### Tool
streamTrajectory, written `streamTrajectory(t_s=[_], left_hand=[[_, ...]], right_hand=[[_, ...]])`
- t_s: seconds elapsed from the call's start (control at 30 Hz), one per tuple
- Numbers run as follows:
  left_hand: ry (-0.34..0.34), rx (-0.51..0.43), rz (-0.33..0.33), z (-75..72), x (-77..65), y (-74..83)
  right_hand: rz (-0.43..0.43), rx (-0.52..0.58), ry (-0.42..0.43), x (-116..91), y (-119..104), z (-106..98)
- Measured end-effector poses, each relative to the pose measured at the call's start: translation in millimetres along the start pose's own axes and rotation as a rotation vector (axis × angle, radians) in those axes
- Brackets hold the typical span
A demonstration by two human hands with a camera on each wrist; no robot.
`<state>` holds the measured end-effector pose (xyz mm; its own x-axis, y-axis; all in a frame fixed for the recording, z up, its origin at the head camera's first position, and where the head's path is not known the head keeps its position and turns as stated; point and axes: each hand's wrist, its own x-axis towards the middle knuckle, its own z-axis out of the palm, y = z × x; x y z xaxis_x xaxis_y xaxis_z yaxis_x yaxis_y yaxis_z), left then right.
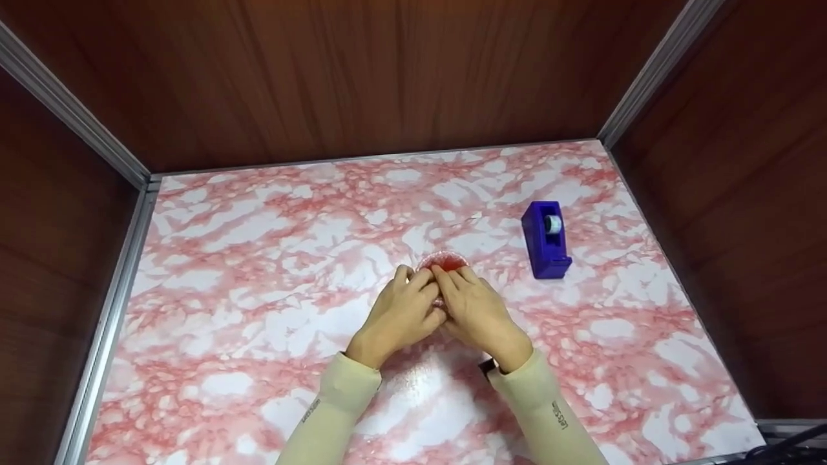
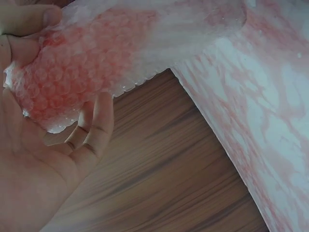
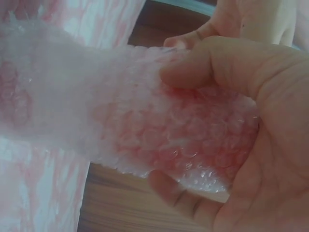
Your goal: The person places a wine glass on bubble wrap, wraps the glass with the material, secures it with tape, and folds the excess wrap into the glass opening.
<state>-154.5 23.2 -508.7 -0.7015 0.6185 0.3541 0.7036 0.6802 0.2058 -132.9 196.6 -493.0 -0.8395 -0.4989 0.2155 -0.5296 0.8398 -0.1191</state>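
Observation:
Both hands meet over a bubble-wrapped red thing, which stands near the middle of the table; most of it is hidden beneath them in the head view. My left hand holds its upper end, fingers curled round the bubble wrap. From the other side my right hand grips the same end, thumb pressed on the wrap. Through the clear bubbles a red colour shows at the held end, with a paler, whitish stretch beyond it. What kind of thing lies inside cannot be made out.
A purple tape dispenser with a roll of tape stands to the right of the hands. Brown wood-grain panels enclose the red-and-white marbled table at the back and sides. Dark cables lie at the lower right corner.

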Motion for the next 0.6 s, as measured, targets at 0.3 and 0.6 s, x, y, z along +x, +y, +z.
streamTrajectory(t_s=[0.3, 0.6], left_hand=[[0.101, 0.053, 0.022, -4.2, -11.7, 0.6], [0.171, -0.003, 0.041, -9.1, -19.7, -1.3]], right_hand=[[-0.117, 0.045, 0.178, -11.3, 8.4, 5.9], [-0.142, 0.081, 0.291, -23.1, 10.4, 0.1]])
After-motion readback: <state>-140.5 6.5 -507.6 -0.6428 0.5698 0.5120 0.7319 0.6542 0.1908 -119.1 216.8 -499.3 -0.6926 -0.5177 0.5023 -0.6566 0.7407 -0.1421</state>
